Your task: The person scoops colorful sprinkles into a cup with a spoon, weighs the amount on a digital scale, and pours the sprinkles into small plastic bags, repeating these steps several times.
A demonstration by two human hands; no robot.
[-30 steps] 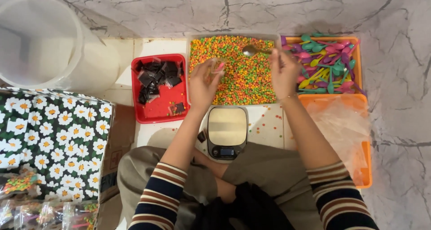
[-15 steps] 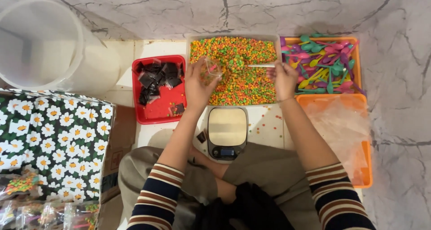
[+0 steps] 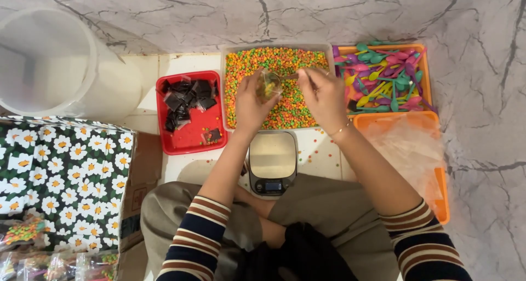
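My left hand [image 3: 249, 103] holds a small clear plastic pouch [image 3: 268, 84] open over a clear tray of multicoloured candy pellets [image 3: 285, 108]. Some pellets show inside the pouch. My right hand [image 3: 324, 97] grips a metal spoon [image 3: 296, 76] whose tip is at the pouch mouth. Both hands hover above the pellet tray. A small digital kitchen scale [image 3: 272, 161] sits just below the hands, nothing on its plate.
A red tray [image 3: 189, 141] with small dark packets lies left of the pellets. An orange tray of coloured plastic spoons [image 3: 386, 75] sits right, an orange tray of clear bags [image 3: 416, 149] below it. A white bucket [image 3: 52, 67] and a flower-patterned box [image 3: 60, 171] stand left.
The spoon has come out of the pellets and moved left to the pouch. My left hand has tilted the pouch up to meet it.
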